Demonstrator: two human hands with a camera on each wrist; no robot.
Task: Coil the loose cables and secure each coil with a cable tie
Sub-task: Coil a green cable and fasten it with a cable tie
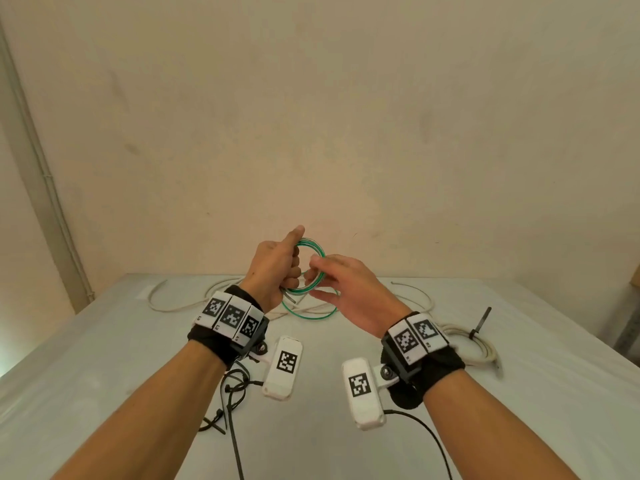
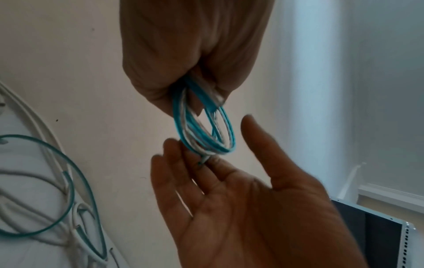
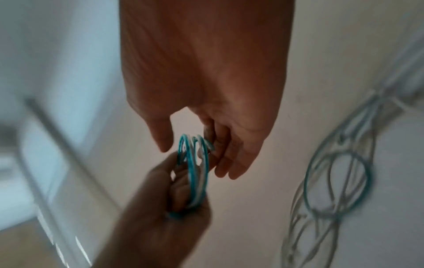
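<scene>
A small coil of green and white cable [image 1: 313,244] is held up above the far part of the table. My left hand [image 1: 287,271] grips its left side, fingers curled round the strands [image 2: 210,149]. My right hand [image 1: 323,277] is at the coil's right side with its fingers nearly straight. Its fingertips [image 2: 183,157] touch the bottom of the coil, and its thumb stands apart. A loose green loop [image 1: 311,317] of the same cable hangs down onto the table. In the right wrist view the coil [image 3: 192,172] sits between both hands and is blurred.
Loose white cables [image 1: 180,308] lie along the far edge of the grey table [image 1: 104,341], close to the wall. Several black cable ties [image 1: 228,400] lie under my left forearm. A white coil [image 1: 479,351] bound with a black tie [image 1: 481,323] rests at the right.
</scene>
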